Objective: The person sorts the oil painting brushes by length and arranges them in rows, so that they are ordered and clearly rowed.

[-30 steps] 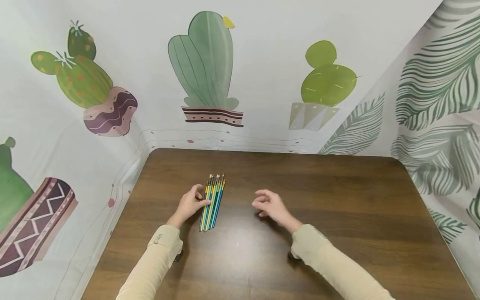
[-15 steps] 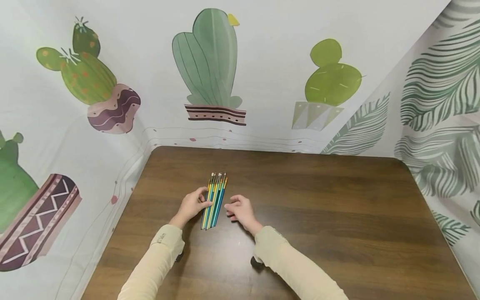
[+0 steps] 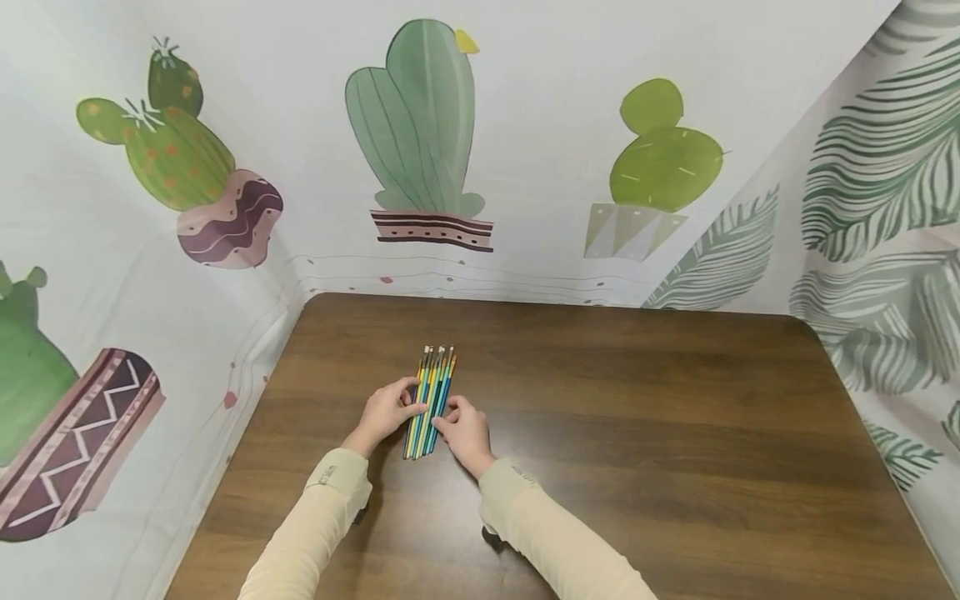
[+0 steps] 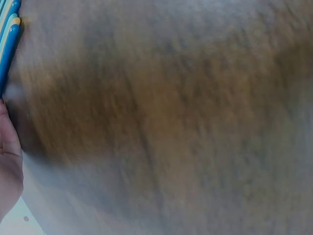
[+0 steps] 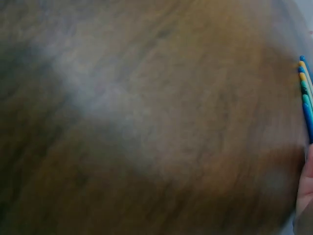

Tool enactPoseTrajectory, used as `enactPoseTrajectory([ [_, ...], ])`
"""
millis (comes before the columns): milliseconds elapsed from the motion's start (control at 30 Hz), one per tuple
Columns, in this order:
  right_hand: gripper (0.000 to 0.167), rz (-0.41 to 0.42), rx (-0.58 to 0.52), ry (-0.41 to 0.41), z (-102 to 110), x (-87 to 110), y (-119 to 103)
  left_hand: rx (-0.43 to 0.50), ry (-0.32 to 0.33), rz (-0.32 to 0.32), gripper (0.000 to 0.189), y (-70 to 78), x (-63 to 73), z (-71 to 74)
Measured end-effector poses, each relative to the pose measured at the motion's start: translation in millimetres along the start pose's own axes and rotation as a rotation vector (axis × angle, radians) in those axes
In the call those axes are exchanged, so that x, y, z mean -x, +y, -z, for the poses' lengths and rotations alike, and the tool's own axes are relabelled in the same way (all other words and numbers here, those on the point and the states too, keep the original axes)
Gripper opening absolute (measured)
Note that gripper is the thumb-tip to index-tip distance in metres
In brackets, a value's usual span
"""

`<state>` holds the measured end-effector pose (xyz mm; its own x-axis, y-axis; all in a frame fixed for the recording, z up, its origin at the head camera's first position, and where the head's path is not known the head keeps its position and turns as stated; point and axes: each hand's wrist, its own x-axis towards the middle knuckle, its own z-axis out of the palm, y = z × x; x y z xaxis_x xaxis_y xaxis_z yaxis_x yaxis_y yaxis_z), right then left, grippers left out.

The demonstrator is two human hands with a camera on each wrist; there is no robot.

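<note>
A flat bundle of several paintbrushes point(image 3: 420, 437) lies left of the table's middle, bristles toward the wall. Their handles are blue, yellow and turquoise. My left hand point(image 3: 384, 414) grips the bundle from its left side, thumb across the handles. On the opposite side, my right hand point(image 3: 467, 429) holds the right edge, its thumb and index finger curled at the handles. The left wrist view catches only handle ends point(image 4: 9, 44) and part of the left hand point(image 4: 9, 171) at its left border. Handle ends point(image 5: 305, 93) also show at the right border of the right wrist view.
A brown wood-grain table point(image 3: 637, 433) spreads under both hands. Behind it and at its sides hangs white cloth point(image 3: 540, 150) printed with cacti and leaves. Light sleeves point(image 3: 333, 492) cover both forearms, and a dark device point(image 3: 492, 537) sits under the right cuff.
My right hand has come leftward across the table to the right edge of the paintbrushes. The left hand has stayed on the bundle, which lies in nearly the same place.
</note>
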<state>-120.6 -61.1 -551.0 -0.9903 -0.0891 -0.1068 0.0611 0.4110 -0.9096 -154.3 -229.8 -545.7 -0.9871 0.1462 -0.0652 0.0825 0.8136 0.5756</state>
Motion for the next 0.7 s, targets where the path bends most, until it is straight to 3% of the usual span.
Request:
enactPoseTrajectory([
  [133, 0.039, 0.040, 0.128, 0.060, -3.6, -1.0, 0.2, 0.003, -0.004, 0.007, 0.049, 0.1, 0.2, -0.9],
  [333, 0.046, 0.018, 0.226, 0.051, -5.4, -4.9, -3.7, -0.017, 0.004, -0.001, 0.048, -0.3, -0.2, -1.7],
  [700, 0.049, 0.037, 0.266, 0.037, -3.9, -6.6, -4.5, -0.024, -0.003, 0.001, 0.048, -0.4, -0.5, 0.0],
])
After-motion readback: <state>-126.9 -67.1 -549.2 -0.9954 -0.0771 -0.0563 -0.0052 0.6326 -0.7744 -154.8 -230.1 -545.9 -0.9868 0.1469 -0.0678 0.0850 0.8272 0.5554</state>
